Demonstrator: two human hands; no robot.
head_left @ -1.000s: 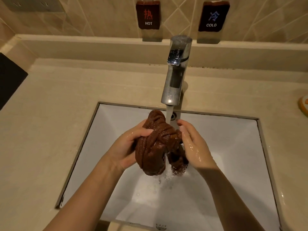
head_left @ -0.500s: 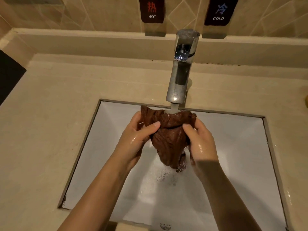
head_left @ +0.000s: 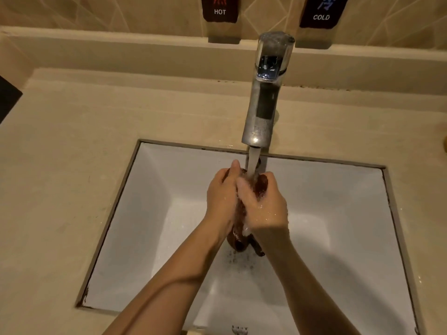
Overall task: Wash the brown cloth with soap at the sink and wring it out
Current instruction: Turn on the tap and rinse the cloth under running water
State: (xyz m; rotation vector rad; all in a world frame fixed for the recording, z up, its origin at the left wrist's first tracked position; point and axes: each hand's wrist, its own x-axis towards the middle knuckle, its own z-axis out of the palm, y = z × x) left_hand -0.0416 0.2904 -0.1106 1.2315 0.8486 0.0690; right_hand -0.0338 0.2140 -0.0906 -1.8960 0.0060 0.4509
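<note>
My left hand (head_left: 222, 201) and right hand (head_left: 263, 206) squeeze the bunched brown cloth (head_left: 261, 187), fingers wrapped round it, under the tap (head_left: 263, 105) at twelve o'clock. Soaping looks done; wringing seems unfinished.

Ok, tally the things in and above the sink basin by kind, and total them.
brown cloth: 1
hands: 2, left hand and right hand, both clasped on the brown cloth
faucet: 1, water running
wall labels: 2, HOT label and COLD label
sink: 1
Total: 7
</note>
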